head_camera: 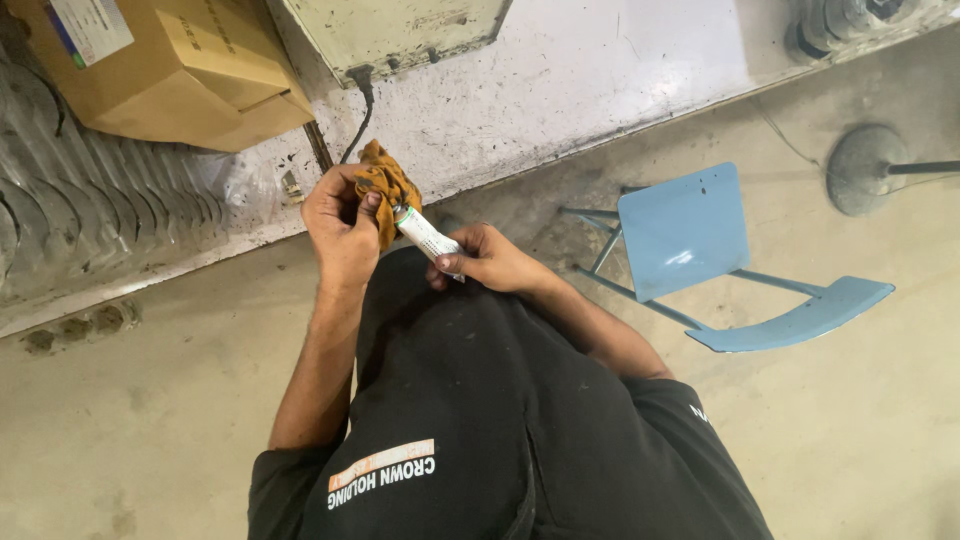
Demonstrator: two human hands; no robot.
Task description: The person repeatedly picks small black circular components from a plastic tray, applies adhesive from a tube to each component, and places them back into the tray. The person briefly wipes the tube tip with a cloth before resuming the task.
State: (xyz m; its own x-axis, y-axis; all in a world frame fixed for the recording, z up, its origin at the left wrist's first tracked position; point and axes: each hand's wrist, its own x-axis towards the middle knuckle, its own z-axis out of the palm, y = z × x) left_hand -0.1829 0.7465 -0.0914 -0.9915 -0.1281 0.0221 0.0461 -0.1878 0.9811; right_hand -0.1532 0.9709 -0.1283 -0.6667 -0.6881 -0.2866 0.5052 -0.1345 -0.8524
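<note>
A cardboard box point(170, 65) is seen at the upper left, set on the pale, scuffed counter point(560, 80) beside a row of clear plastic-wrapped cylinders point(90, 200) that are laid side by side along the counter's left end. A black cable point(360, 110) is seen hanging down from a cream-coloured metal housing point(390, 30) that is stood at the counter's far edge.

In front of the counter's near edge, an orange-brown rag point(388, 185) is gripped in the left hand point(342, 228), the fingers being closed around it so that the cloth is bunched over the end of a small white tube point(425, 235). The rag appears to be pressed against the tube's green-capped tip, as would be done for wiping or for a firmer twist on the cap. The tube is held at its lower end by the right hand point(490, 262), which is closed on it with thumb and fingers wrapped round; the tube is thus kept slanted between the two hands, clear of the counter and above the black shirt point(480, 400) worn by the person.

To the right, a light blue metal chair point(700, 250) is stood on the concrete floor point(150, 400), well apart from the hands. Further right, a round grey stand base point(865, 168) is rested on the floor near the counter's right end.
</note>
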